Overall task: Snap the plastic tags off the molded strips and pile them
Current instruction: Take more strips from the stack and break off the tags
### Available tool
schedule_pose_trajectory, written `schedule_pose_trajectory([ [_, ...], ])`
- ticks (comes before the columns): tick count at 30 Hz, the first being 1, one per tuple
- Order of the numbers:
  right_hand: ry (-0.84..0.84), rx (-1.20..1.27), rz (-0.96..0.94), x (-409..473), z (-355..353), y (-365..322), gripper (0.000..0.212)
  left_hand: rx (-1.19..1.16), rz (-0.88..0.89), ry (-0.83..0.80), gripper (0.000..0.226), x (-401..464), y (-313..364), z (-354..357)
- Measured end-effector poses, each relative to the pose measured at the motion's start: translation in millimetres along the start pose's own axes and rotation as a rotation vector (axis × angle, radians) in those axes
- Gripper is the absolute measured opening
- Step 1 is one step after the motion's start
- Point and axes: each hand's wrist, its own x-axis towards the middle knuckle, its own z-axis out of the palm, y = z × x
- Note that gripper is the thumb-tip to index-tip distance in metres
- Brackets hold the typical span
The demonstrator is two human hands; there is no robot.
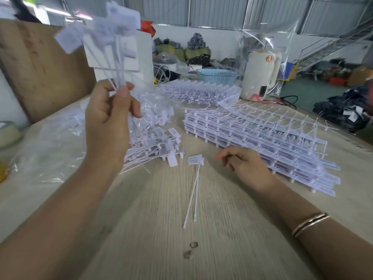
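Tags (pixel 96 31) fan out above the left hand (pixel 110 118), pinched by their tails – kept together, likely for piling. Two loose ones (pixel 194 159) lie on the table (pixel 161 229) near the right hand (pixel 245 166), fingers loosely curled, empty – beside the stacked strips (pixel 262 138).

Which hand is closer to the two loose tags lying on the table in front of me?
Right. The right hand hovers just right of the loose tags; the left hand is raised up-left, holding a bunch of tags.
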Motion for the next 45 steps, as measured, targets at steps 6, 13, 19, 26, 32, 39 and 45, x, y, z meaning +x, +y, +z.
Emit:
schedule_pose_trajectory([
  [6, -0.086, -0.073, -0.035, 1, 2, 2, 0.055, 0.727, -0.061, -0.357, 0.024, 9, -21, -24],
  [13, -0.126, -0.159, -0.075, 1, 4, 3, 0.056, 1.238, -0.471, -1.025, 0.024, 12, -34, -47],
  [19, -0.148, -0.171, -0.092, 0, 4, 1, 0.052, 1.049, -0.015, -0.515, 0.030, -2, -51, -27],
  [26, -0.164, -0.151, -0.065, 1, 4, -1, 0.052, 1.328, -0.125, -0.681, 0.051, -21, -76, -18],
  [32, -0.163, -0.167, -0.067, 1, 3, 0, 0.050, 1.031, 0.147, -0.679, 0.052, -48, -31, 20],
  [39, -0.150, -0.181, -0.059, 2, 3, -1, 0.044, 1.081, 0.024, -0.992, 0.031, -76, -31, 44],
  [45, 0.124, 0.023, -0.062, 0, 1, 2, 0.048, 0.951, 0.037, -0.651, 0.015, -47, -31, 21],
])
